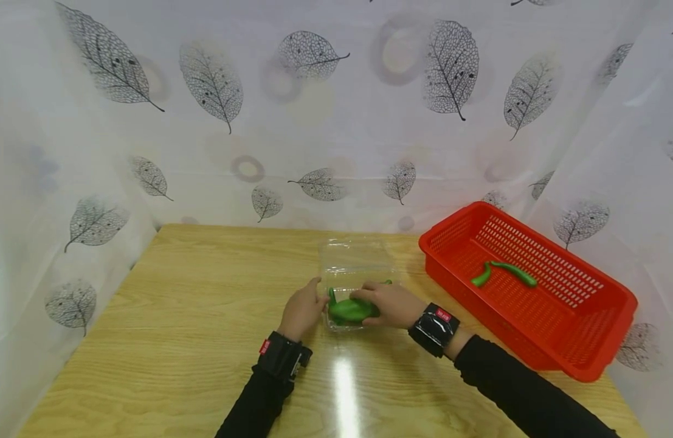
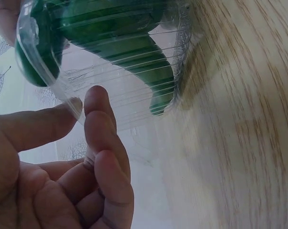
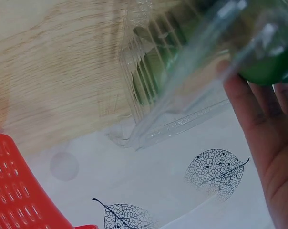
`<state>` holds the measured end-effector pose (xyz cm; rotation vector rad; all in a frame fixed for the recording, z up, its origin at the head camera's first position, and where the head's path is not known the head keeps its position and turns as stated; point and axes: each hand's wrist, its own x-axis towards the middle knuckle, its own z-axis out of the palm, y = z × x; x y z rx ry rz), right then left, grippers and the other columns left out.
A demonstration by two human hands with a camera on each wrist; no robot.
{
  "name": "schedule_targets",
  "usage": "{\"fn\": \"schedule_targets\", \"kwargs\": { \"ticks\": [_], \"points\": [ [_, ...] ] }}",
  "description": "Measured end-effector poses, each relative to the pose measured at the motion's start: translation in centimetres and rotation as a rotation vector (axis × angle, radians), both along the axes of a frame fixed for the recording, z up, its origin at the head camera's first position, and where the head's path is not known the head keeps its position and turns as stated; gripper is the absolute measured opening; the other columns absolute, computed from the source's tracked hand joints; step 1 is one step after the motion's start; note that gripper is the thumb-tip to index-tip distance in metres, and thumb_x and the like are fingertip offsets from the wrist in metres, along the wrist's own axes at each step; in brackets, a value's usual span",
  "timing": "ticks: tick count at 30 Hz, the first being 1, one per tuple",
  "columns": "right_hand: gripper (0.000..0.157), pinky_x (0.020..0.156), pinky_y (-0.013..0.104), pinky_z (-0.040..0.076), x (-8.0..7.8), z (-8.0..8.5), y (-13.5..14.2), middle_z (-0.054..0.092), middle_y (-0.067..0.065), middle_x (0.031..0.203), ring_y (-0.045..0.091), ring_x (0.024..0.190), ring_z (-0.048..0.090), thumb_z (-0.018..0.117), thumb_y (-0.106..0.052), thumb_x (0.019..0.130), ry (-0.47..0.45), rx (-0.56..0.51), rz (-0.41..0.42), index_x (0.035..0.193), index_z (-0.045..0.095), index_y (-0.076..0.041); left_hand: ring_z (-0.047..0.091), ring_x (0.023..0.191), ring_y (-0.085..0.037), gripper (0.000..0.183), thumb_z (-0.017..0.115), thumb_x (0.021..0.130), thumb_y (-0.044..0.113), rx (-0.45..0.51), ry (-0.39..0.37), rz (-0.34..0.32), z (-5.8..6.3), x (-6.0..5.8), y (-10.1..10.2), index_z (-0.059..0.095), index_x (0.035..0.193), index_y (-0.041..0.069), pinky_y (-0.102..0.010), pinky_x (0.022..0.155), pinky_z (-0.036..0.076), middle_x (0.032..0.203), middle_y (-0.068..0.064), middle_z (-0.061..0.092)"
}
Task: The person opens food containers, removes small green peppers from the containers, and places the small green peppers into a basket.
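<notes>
L hand (image 1: 303, 310) pinches the near-left rim of a clear box (image 1: 355, 252), lid up, on a wood table (image 1: 205, 304), while R hand (image 1: 393, 303) grips a green pepper (image 3: 265, 71) at the box's mouth, w/ more green visible thru its wall. To the box's right, a red basket (image 1: 462, 292) holds 2 chilies (image 1: 515, 273), approx. mid-floor.
</notes>
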<state>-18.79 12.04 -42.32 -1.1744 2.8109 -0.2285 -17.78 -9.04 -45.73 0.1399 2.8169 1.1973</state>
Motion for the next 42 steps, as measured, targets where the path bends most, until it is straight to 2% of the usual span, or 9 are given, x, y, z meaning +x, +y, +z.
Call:
{"fn": "schedule_targets", "kwargs": {
  "ticks": [13,20,26,34,42],
  "points": [
    [0.057,0.074,0.032,0.052,-0.28,-0.08,-0.3,0.06,0.005,0.113,0.014,0.087,0.058,0.079,-0.03,0.074,-0.096,0.009,-0.062,0.125,0.058,-0.015,0.051,0.056,-0.011,0.05,0.056,0.094,0.017,-0.007,0.009,-0.013,0.34,0.11,0.05,0.041,0.139,-0.001,-0.023,0.051,0.034,0.072,-0.002,0.066],
    [0.059,0.078,0.034,0.053,-0.36,-0.27,-0.6,0.06,0.006,0.116,0.016,0.092,0.06,0.081,-0.028,0.072,-0.069,0.035,-0.042,0.125,0.058,-0.014,0.052,0.057,-0.011,0.051,0.057,0.094,0.016,-0.015,-0.006,-0.006,0.44,0.02,0.11,0.04,0.139,-0.001,-0.023,0.052,0.035,0.073,-0.003,0.066],
    [0.059,0.078,0.034,0.053,-0.47,-0.69,-0.61,0.059,0.006,0.117,0.017,0.092,0.06,0.079,-0.029,0.075,-0.051,0.054,-0.019,0.126,0.057,-0.011,0.054,0.058,-0.011,0.051,0.057,0.093,0.015,-0.018,-0.001,-0.002,0.38,0.16,0.12,0.041,0.138,-0.002,-0.023,0.052,0.037,0.073,-0.004,0.066],
    [0.059,0.08,0.034,0.051,-0.48,-0.81,-0.44,0.062,0.008,0.12,0.017,0.096,0.061,0.078,-0.029,0.076,-0.078,0.015,-0.039,0.128,0.056,-0.009,0.052,0.056,-0.011,0.049,0.058,0.093,0.015,-0.025,0.022,-0.001,0.01,0.3,0.16,0.043,0.137,-0.002,-0.023,0.05,0.036,0.071,-0.004,0.065],
    [0.063,0.076,0.031,0.05,-0.22,-0.05,-0.4,0.065,0.004,0.115,0.014,0.091,0.059,0.078,-0.027,0.076,-0.071,-0.049,-0.039,0.132,0.052,-0.014,0.05,0.054,-0.011,0.047,0.057,0.093,0.014,-0.065,0.029,0.002,-0.05,0.16,0.19,0.044,0.135,-0.002,-0.023,0.049,0.035,0.069,-0.003,0.064]
  ]
}}
